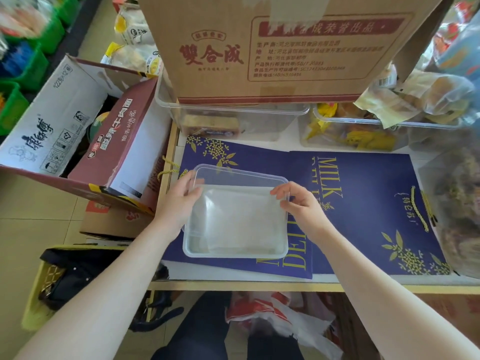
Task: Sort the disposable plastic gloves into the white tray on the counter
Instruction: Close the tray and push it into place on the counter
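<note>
Hands: two, left (179,201) and right (302,207). White tray (235,252): one, with one flat stack of gloves (239,219) inside; glove count cannot be told. Blue bags (376,203): two, lying flat. Clear tubs (233,118): two at the back. Big brown carton (272,48): one. Open cartons (78,131) at left: two.

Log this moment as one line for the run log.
left hand and right hand: pinching gloves | gloves: inside white tray | tray: on blue bag
</note>
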Demonstrator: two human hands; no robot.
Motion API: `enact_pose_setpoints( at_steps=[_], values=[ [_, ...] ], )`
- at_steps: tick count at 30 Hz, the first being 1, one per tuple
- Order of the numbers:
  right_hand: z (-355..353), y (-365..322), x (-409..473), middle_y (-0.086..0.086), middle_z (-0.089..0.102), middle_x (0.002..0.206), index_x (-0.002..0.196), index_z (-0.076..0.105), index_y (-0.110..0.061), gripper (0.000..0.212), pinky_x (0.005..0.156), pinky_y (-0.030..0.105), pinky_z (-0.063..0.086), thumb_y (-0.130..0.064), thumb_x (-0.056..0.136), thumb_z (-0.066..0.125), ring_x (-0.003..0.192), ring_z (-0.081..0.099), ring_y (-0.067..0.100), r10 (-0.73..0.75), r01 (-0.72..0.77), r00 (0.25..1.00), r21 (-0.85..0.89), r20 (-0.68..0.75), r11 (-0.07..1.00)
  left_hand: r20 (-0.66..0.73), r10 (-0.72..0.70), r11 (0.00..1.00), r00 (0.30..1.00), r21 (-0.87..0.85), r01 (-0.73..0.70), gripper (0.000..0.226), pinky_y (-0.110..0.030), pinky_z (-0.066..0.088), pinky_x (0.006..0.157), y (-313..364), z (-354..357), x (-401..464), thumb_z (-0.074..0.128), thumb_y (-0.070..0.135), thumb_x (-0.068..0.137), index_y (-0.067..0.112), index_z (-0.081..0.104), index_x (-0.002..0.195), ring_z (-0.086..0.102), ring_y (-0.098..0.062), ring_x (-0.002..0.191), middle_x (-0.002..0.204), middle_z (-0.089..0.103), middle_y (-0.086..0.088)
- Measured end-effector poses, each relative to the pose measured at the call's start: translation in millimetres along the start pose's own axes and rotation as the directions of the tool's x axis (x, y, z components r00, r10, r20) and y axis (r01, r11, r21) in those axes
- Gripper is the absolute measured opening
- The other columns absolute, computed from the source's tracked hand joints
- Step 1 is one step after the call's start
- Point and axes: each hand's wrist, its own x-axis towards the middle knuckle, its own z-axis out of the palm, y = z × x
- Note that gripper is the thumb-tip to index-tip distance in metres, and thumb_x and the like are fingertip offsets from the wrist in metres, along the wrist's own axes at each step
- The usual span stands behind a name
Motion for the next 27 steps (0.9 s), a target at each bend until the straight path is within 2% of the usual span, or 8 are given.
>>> enact_pose_setpoints(
  at_steps=[3, 5, 7, 12, 17, 22, 24, 27],
  values=[
    [9, -1, -3, -0.013, 0.039, 0.132, 0.117, 0.052, -0.030, 0.042, 0.101, 0.036, 0.038, -0.001, 0.087, 0.052, 0.124, 0.037, 0.014, -0.054, 0.043, 0.995, -0.128, -0.081, 0.991, -0.063, 0.004, 0.997, 0.998, -0.076, -0.008, 0.034, -0.028, 0.047, 0.085, -3, 3, -3, 0.046, 0.002, 0.093, 0.018, 0.053, 0.123, 0.058, -0.011, 0.104, 0.120, 0.059, 0.005],
    [15, -1, -3, -0.004, 0.019, 0.150, 0.140, 0.034, -0.026, 0.057, 0.108, 0.029, 0.028, -0.001, 0.091, 0.049, 0.135, 0.024, 0.012, 0.000, -0.017, 0.994, -0.155, -0.112, 0.988, -0.087, -0.020, 0.995, 0.996, -0.098, 0.011, 0.031, -0.028, 0.047, 0.077, -7, 3, -7, 0.048, 0.001, 0.090, 0.019, 0.055, 0.114, 0.060, -0.014, 0.099, 0.114, 0.062, 0.002],
    [18, -1, 0, -0.002, 0.023, 0.152, 0.146, 0.024, -0.025, 0.059, 0.109, 0.030, 0.029, -0.008, 0.095, 0.046, 0.136, 0.028, 0.016, 0.064, -0.087, 0.989, -0.180, -0.131, 0.980, -0.147, -0.030, 0.994, 0.989, -0.109, 0.014, 0.030, -0.031, 0.047, 0.078, -10, 3, -12, 0.048, 0.001, 0.088, 0.019, 0.056, 0.111, 0.059, -0.017, 0.098, 0.112, 0.062, -0.002],
    [18, -2, 5, 0.005, 0.045, 0.137, 0.138, 0.040, -0.018, 0.040, 0.087, 0.023, 0.034, -0.014, 0.098, 0.040, 0.120, 0.045, 0.023, 0.086, -0.117, 0.991, -0.363, -0.100, 0.925, -0.207, 0.071, 0.997, 0.976, 0.024, -0.067, 0.035, -0.022, 0.042, 0.083, -15, 1, -13, 0.048, 0.019, 0.096, 0.028, 0.046, 0.130, 0.056, -0.007, 0.099, 0.110, 0.057, 0.008],
    [23, -3, 14, 0.009, 0.054, 0.120, 0.122, 0.054, -0.015, 0.029, 0.079, 0.027, 0.038, -0.016, 0.100, 0.035, 0.109, 0.049, 0.027, 0.088, -0.152, 0.980, -0.385, -0.178, 0.910, -0.159, 0.256, 0.900, 0.954, 0.399, -0.175, 0.024, -0.025, 0.042, 0.085, -15, 0, 1, 0.049, 0.028, 0.095, 0.019, 0.063, 0.112, 0.055, -0.012, 0.101, 0.115, 0.061, 0.002],
    [39, -15, 24, 0.011, 0.054, 0.108, 0.109, 0.060, -0.011, 0.032, 0.079, 0.037, 0.035, -0.030, 0.098, 0.037, 0.101, 0.047, 0.034, -0.126, 0.065, 0.992, -0.854, -0.001, 0.517, -0.037, 0.337, 0.660, 0.941, 0.722, -0.208, 0.029, -0.029, 0.039, 0.076, 0, 19, 22, 0.050, 0.039, 0.093, 0.013, 0.061, 0.097, 0.049, -0.015, 0.093, 0.098, 0.055, 0.000],
    [49, -23, 30, 0.012, 0.053, 0.107, 0.107, 0.058, -0.008, 0.032, 0.075, 0.036, 0.034, -0.030, 0.098, 0.036, 0.101, 0.047, 0.034, -0.112, 0.125, 0.991, -0.814, 0.073, 0.567, 0.083, 0.378, 0.494, 0.922, 0.824, -0.276, 0.032, -0.033, 0.040, 0.075, 5, 30, 28, 0.048, 0.041, 0.093, 0.012, 0.062, 0.091, 0.049, -0.021, 0.094, 0.094, 0.056, -0.003],
    [58, -27, 41, 0.006, 0.055, 0.104, 0.106, 0.057, -0.013, 0.032, 0.080, 0.035, 0.036, -0.036, 0.097, 0.036, 0.103, 0.048, 0.027, -0.007, 0.079, 0.995, -0.760, 0.097, 0.645, 0.229, 0.387, 0.367, 0.893, 0.850, -0.378, 0.036, -0.034, 0.040, 0.071, 8, 37, 35, 0.042, 0.040, 0.095, 0.010, 0.060, 0.085, 0.050, -0.024, 0.093, 0.089, 0.058, -0.005]
  ],
)
